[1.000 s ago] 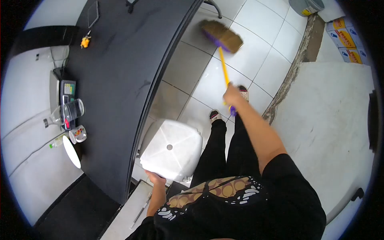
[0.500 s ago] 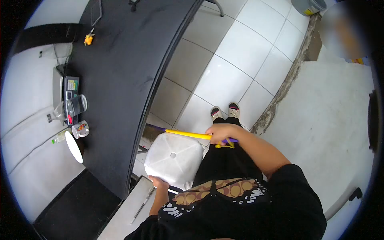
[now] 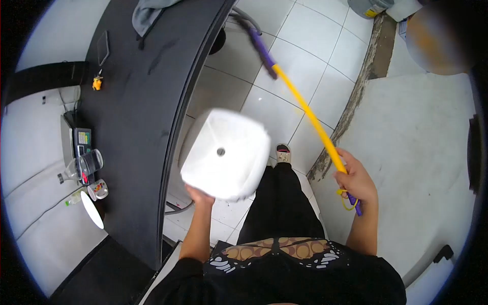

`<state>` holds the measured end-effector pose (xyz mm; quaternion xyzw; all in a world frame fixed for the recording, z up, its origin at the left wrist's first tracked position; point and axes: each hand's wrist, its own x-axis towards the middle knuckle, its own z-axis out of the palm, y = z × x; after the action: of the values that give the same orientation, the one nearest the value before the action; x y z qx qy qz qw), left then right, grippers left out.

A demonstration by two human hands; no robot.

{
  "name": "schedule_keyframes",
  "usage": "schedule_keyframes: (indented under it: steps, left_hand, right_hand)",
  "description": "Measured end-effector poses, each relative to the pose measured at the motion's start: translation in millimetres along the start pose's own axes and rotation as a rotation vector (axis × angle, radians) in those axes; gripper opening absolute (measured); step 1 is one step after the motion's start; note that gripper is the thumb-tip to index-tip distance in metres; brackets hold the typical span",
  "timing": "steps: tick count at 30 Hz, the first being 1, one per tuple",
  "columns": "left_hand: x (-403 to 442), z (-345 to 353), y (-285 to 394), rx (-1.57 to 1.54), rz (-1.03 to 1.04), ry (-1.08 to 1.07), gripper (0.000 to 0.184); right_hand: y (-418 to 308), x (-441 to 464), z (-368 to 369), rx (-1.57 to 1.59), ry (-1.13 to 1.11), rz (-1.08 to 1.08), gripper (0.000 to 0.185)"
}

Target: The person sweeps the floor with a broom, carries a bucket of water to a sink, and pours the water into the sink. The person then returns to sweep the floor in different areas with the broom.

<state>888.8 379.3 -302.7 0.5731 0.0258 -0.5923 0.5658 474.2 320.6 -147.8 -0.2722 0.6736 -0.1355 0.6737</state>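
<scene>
My left hand (image 3: 202,195) grips the near edge of a white plastic stool (image 3: 229,162), whose square top with a round centre hole faces up. The stool is slightly blurred and hangs beside the dark table's edge. My right hand (image 3: 357,178) is wrapped round the yellow handle of a broom (image 3: 311,116), close to its purple end with a yellow loop. The handle slants up and left to the purple broom head, seen edge-on over the tiles near a grey metal leg.
At left, the dark table (image 3: 132,122) bears a grey cloth (image 3: 148,18), a phone (image 3: 103,48), a scale (image 3: 82,138), a jar (image 3: 91,161) and a mug (image 3: 98,190). A grey bucket (image 3: 370,7) stands at the top right. A pale surface (image 3: 406,137) lies at right.
The stool has moved up and away from my body in my left hand. My right hand has moved right, and the broom has swung from beside the table to the far tiles.
</scene>
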Motion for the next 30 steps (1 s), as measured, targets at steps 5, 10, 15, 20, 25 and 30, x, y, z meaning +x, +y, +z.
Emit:
schedule_keyframes:
  steps: [5,10,15,20,25,30]
  left_hand:
    - [121.5,89.3,-43.4,-0.093,0.070,-0.241,0.066]
    - [221.1,174.2,-98.9,-0.187,0.130,-0.129,0.072]
    - [289.2,188.9,-130.6,-0.017,0.043,-0.277,0.071]
    - [309.9,162.3,-123.9,0.837,-0.085,-0.168,0.056]
    - [275.3,27.2,-115.3,1.307,-0.045,-0.213,0.035]
    - [131.7,-173.9,-93.8,1.655,-0.276,-0.204,0.028]
  right_hand:
    - [34.7,40.8,-4.3,0.242,0.197,-0.049,0.047]
    - [90.3,77.7,-4.1,0.385,0.379,-0.004,0.046]
    - [166.4,101.7,11.6,0.364,0.515,0.052,0.048]
    - [217.1,99.4,35.0,0.235,0.525,0.185,0.049]
    - [229.3,67.7,93.9,0.100,0.298,0.444,0.054]
    - [257.0,13.1,176.6,-0.230,-0.014,0.254,0.064]
